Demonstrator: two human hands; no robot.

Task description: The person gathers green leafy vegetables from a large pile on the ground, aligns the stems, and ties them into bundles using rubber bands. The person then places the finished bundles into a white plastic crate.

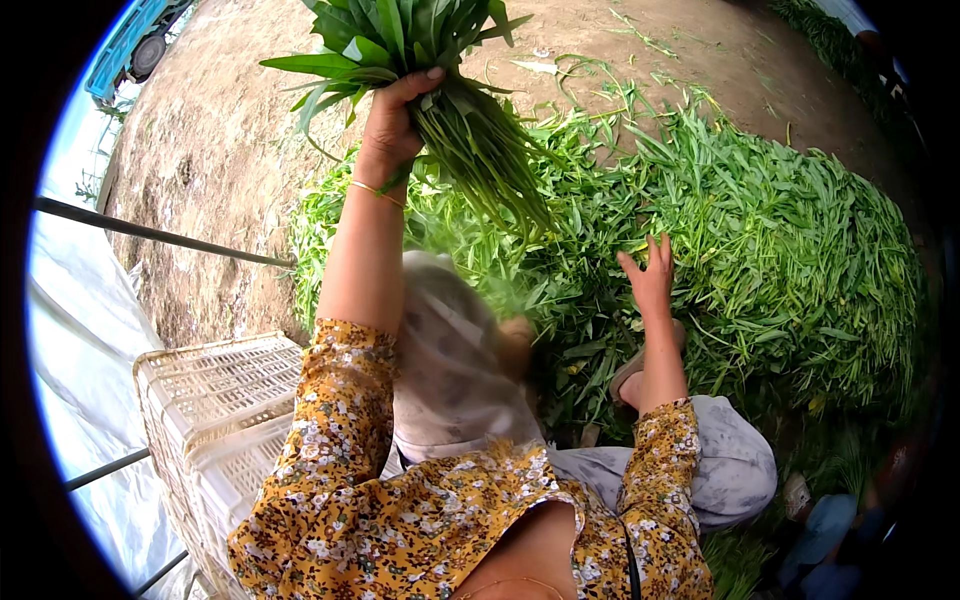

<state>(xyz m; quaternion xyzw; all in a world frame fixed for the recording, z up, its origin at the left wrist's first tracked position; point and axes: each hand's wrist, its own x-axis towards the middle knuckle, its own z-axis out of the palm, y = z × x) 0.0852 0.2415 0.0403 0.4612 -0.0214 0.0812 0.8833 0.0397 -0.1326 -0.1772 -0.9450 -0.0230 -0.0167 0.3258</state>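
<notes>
My left hand (396,120) is raised at the top of the view, closed around a thick bunch of long-leaved greens (484,154), which look like water spinach. Its leaves fan out above the fist, partly cut off by the picture's top edge. The stems hang down to the right. My right hand (652,276) is held over the heap of loose greens (795,247), fingers apart and nothing in them. Whether its fingertips touch the leaves, I cannot tell. The heap spreads before my bent legs and off to the right.
Stacked white plastic crates (225,379) stand close on my left, beside plastic sheeting (90,300) and a dark pole (165,236). Bare soil (217,150) lies beyond. A blue vehicle (131,45) is at the far upper left. Blue clothing (821,532) shows dimly at lower right.
</notes>
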